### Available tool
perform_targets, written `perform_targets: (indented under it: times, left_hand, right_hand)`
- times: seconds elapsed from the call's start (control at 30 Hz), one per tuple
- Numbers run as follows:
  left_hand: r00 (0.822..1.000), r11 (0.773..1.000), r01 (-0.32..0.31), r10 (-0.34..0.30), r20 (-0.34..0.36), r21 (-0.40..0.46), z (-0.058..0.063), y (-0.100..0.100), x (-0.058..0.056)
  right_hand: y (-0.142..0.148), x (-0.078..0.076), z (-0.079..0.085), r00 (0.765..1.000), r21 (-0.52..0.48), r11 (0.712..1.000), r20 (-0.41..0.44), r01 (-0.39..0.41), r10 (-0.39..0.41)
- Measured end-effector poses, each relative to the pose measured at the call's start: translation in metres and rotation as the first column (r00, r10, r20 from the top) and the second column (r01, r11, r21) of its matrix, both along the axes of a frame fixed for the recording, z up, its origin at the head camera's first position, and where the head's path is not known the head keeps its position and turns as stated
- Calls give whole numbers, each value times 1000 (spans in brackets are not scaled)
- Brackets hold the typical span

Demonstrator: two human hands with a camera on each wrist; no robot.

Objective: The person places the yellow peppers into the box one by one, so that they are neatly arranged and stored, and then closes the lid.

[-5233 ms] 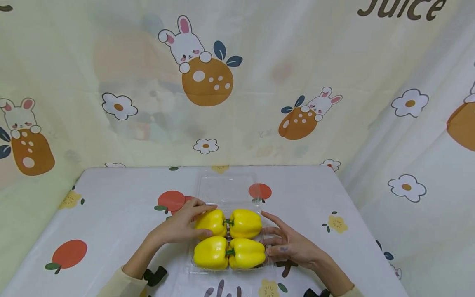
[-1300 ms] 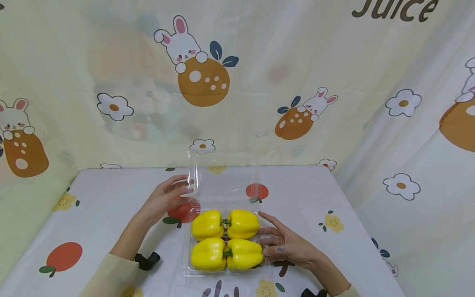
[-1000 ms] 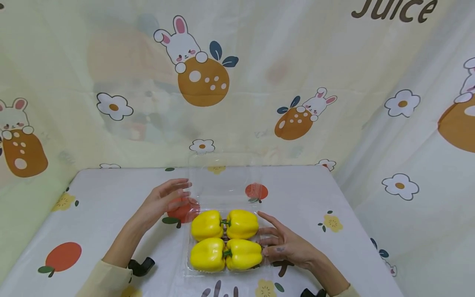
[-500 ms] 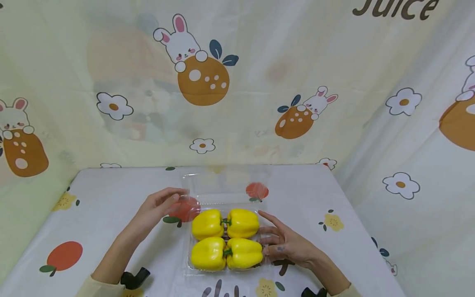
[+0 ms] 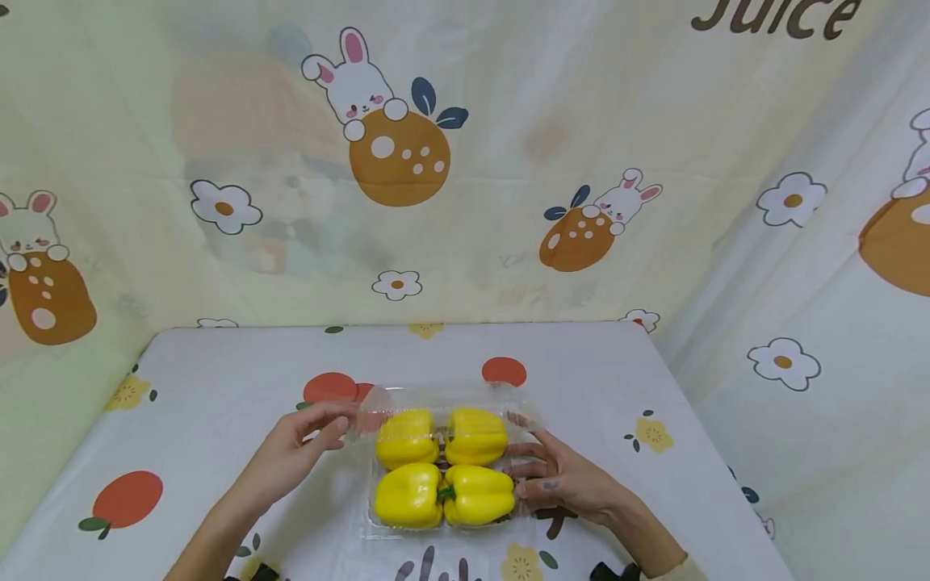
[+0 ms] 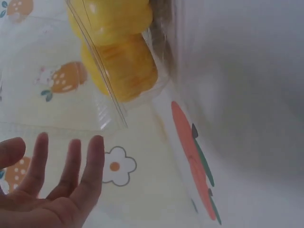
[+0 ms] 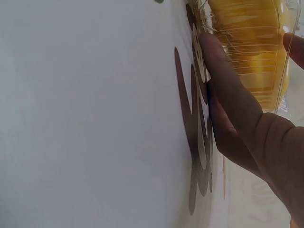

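Several yellow bell peppers (image 5: pixel 408 495) sit in two rows in a clear plastic clamshell box (image 5: pixel 371 530). Its hinged clear lid (image 5: pixel 443 395) stands tilted over the back row, partly raised. At the lid's left edge is my left hand (image 5: pixel 291 452); in the left wrist view, that hand's fingers (image 6: pixel 35 164) extend toward the lid edge, thumb apart, nothing gripped. Along the box's right side rests my right hand (image 5: pixel 574 480), with fingers spread. The right wrist view shows the right hand's fingers (image 7: pixel 235 85) extended against the ribbed box wall (image 7: pixel 251 71).
A white tablecloth (image 5: pixel 218 420) printed with fruit and flowers covers the table under the box. Behind it hangs a curtain (image 5: pixel 494 234) with rabbit prints, and another curtain side (image 5: pixel 821 436) falls on the right.
The lid has swung from lying back behind the box, upward and forward over the back peppers. My left hand has moved from the peppers to the lid and come nearer with it. The right hand has stayed.
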State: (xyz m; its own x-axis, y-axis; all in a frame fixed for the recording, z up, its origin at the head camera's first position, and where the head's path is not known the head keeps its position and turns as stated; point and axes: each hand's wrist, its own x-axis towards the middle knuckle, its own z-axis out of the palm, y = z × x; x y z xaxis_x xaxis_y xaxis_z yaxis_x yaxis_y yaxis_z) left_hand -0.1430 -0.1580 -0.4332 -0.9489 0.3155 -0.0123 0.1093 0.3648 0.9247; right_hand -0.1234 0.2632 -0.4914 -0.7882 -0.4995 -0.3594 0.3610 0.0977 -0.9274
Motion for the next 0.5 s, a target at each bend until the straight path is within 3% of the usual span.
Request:
perform_targets:
  times: [0.2,0.5]
  left_hand:
    - [1000,996,0,2,19,-84,-3,3,15]
    - [987,989,36,-12,162,-144,-12,2,32]
  right_hand:
    - [0,1,0,1000,-53,998,11,-19,20]
    - [3,3,2,1000,-40,999,-7,-6,5]
